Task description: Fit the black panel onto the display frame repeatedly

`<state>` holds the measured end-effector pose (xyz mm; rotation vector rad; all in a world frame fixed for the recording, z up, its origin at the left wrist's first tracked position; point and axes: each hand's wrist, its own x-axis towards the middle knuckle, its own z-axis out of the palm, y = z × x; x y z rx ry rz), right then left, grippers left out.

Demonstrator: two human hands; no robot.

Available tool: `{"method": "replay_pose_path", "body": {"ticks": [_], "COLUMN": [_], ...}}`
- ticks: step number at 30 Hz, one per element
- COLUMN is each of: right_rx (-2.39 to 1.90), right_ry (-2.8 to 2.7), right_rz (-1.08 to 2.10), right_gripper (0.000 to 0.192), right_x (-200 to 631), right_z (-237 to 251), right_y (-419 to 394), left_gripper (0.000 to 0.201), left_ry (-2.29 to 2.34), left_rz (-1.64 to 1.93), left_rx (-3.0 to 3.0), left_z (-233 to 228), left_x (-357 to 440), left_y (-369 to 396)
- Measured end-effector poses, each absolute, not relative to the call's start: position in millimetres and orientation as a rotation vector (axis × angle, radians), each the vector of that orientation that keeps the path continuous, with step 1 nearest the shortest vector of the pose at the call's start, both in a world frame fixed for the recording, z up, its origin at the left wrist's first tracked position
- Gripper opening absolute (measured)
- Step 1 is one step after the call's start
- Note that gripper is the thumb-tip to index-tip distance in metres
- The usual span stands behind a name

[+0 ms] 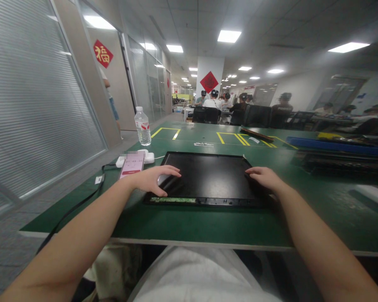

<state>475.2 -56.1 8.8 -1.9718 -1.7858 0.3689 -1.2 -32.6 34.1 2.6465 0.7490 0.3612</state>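
A flat black display panel [211, 174] lies on the green table in front of me. A green circuit board strip [173, 200] runs along the left part of its near edge. Over the panel's left side is my left hand [154, 178], open, its thumb spread from the fingers near the front left corner. At the opposite side my right hand [266, 178] has its fingers stretched out over the panel's right edge; its thumb is hidden. Whether either hand presses on the panel is unclear. A shiny patch shows between my left thumb and fingers.
Beyond my left hand are a phone [132, 163], a white power strip [149, 157] and a water bottle [143, 128]. Small white pieces [203, 144] lie behind the panel. Dark and blue long parts [340, 144] are stacked at right. A black cable [78, 205] crosses the left edge.
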Motion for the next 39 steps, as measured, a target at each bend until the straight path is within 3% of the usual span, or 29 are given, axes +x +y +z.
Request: {"method": "replay_pose_path", "body": {"ticks": [6, 19, 30, 39], "right_rx": [-1.968, -2.179, -2.271, -2.167], "right_ry": [-1.782, -1.530, -1.529, -1.564], "right_rz": [0.352, 0.287, 0.358, 0.422], "right_gripper": [0.031, 0.031, 0.031, 0.048], "right_x": [475.1, 483.9, 485.7, 503.7], "right_z": [8.5, 12.0, 8.2, -8.8], "right_y": [-56.9, -53.6, -48.8, -41.1], "left_gripper": [0.069, 0.041, 0.047, 0.053], "left_ry": [0.803, 1.604, 1.649, 1.617], "left_rz": [0.340, 0.231, 0.174, 0.238], "left_rx": [2.620, 2.653, 2.579, 2.570], "left_z": [35.0, 23.1, 20.0, 20.6], "left_x": [-2.2, -4.7, 0.2, -1.2], "left_y": [-33.1, -11.3, -14.2, -12.0]}}
